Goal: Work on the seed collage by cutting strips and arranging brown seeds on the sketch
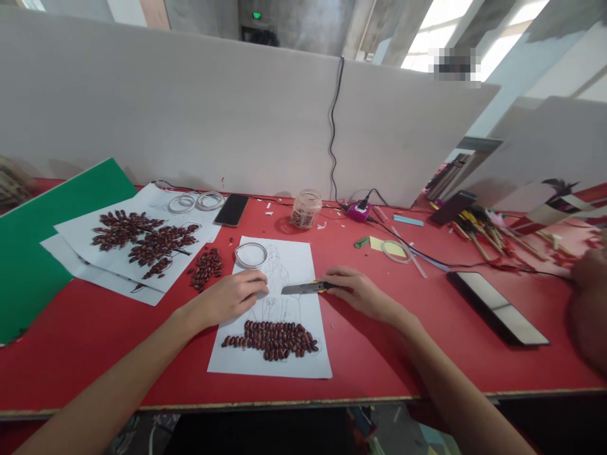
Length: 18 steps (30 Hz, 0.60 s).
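Note:
A white sheet of paper (310, 354) with a pencil drawing lies in front of me on the red table. Rows of dark red speckled beans (279, 339) cover the lower part of the drawing. My right hand (355, 289) grips a utility knife (303, 288), its blade out and pointing left over the sheet. At the sheet's left side rests my left hand (239, 296), fingers curled together; whatever they pinch, if anything, is hidden. Just beyond it sits a ring of clear tape (251, 255) on the paper. A loose pile of beans (206, 268) lies left of the sheet.
Sheets with bean-covered designs (114, 265) lie at left beside a green board (61, 234). Further back are a phone (231, 210), a jar of beans (306, 210) and a purple power adapter (359, 210). At right lies a tablet (497, 308), near another person's arm (590, 303).

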Available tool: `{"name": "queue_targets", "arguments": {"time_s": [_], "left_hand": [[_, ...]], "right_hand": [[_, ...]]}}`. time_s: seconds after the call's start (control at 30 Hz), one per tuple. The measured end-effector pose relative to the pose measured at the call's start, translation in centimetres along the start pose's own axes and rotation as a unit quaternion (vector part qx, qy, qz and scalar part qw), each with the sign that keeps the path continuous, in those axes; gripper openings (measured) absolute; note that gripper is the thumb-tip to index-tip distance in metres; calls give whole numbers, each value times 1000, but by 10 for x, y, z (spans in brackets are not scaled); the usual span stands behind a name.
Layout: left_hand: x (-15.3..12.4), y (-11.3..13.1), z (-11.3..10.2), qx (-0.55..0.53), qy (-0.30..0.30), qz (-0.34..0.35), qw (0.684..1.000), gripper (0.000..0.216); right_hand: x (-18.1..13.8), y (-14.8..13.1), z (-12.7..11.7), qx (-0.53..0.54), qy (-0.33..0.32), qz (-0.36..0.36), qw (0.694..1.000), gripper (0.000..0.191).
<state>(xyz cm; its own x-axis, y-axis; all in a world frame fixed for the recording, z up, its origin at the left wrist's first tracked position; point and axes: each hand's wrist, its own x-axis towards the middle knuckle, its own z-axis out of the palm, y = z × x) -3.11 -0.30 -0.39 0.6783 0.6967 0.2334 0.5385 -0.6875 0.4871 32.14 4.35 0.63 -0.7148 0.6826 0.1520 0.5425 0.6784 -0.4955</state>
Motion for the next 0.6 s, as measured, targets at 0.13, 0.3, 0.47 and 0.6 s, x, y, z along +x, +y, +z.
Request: {"name": "queue_targets", "arguments": {"time_s": [0.13,0.3,0.47,0.6], "left_hand": [[4,4,0,45,-12,19,999,27],[6,3,1,58,-13,25,998,24],[8,-3,1,50,-10,26,998,24],[10,-6,-1,20,-18,27,999,24]], "right_hand": [[2,3,4,-4,-2,-12,1000,31],[1,9,7,-21,9,-34,999,31],[0,7,8,-10,13,-36,999,31],[2,-1,5,-14,-3,-26,1000,28]]}}
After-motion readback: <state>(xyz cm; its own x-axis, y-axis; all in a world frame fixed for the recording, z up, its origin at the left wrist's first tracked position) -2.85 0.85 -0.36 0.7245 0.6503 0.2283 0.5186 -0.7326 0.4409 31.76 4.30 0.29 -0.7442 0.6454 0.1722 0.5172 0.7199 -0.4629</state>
